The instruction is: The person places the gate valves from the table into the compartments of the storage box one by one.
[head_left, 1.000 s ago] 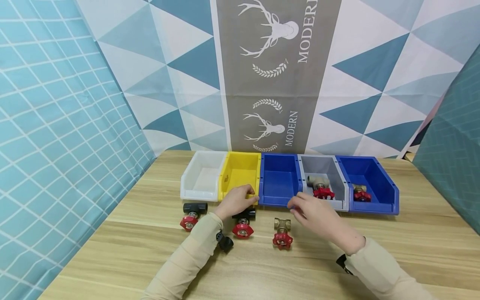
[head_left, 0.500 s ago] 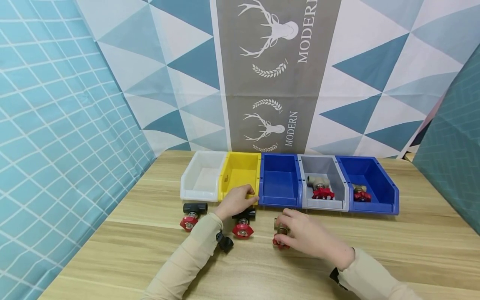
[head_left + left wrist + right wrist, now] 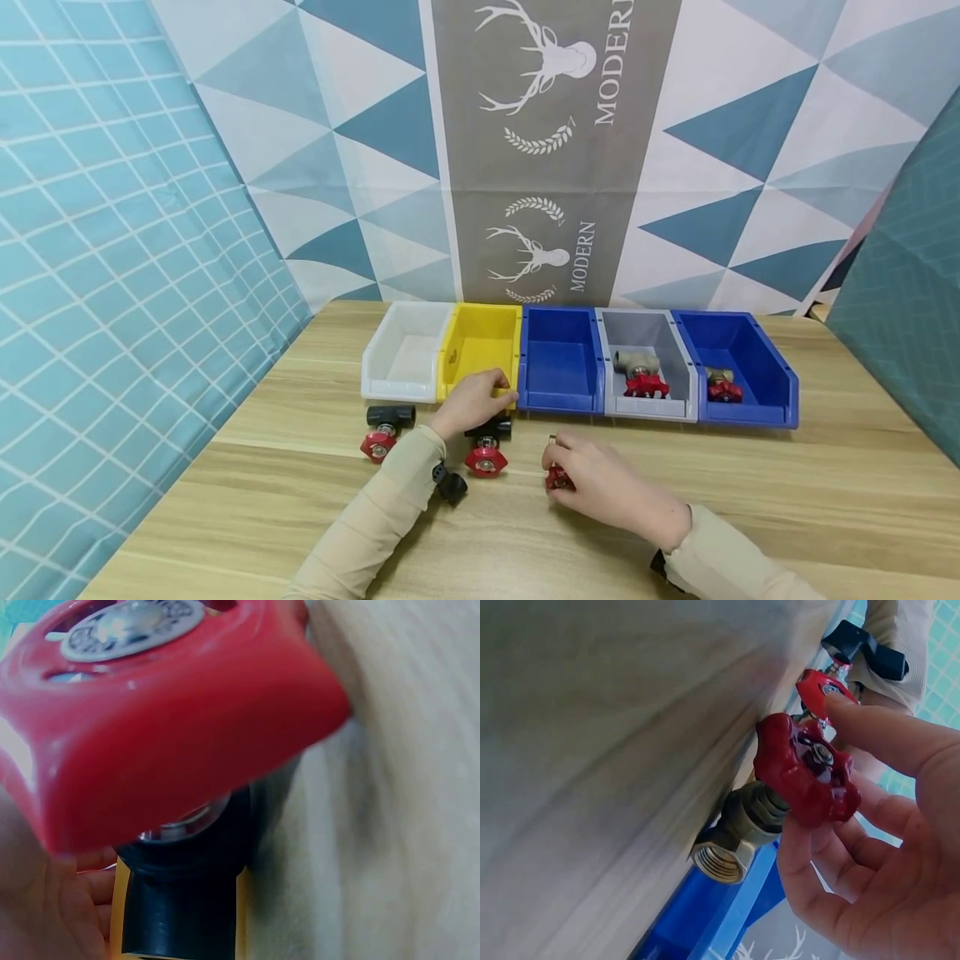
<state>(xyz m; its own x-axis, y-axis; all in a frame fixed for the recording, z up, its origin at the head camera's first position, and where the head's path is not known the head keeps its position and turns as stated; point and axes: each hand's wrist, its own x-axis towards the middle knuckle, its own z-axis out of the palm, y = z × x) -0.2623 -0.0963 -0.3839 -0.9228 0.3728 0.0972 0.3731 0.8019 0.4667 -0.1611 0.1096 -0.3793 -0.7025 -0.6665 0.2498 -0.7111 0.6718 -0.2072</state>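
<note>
My right hand [image 3: 603, 483] has its fingers around the red handwheel of a brass valve [image 3: 748, 817] on the table. In the right wrist view the fingertips meet the red wheel [image 3: 802, 776], and one threaded brass opening shows. Most of this valve is hidden by the hand in the head view. My left hand [image 3: 471, 402] grips the front lip of the yellow bin [image 3: 483, 337]. Just below that hand lies a black valve with a red handwheel [image 3: 486, 461], which fills much of the left wrist view. Another black valve [image 3: 390, 415] lies farther left.
The bins stand side by side along the back: a white bin [image 3: 400, 389], the yellow one, a blue bin [image 3: 558, 358], a grey bin [image 3: 648, 408] and a second blue bin [image 3: 750, 350]. The grey bin and the right blue bin each hold a red-wheeled valve.
My right hand has come down from the middle blue bin's front edge toward the brass valve, and its fingers have closed around the handwheel. The left hand stays at the yellow bin.
</note>
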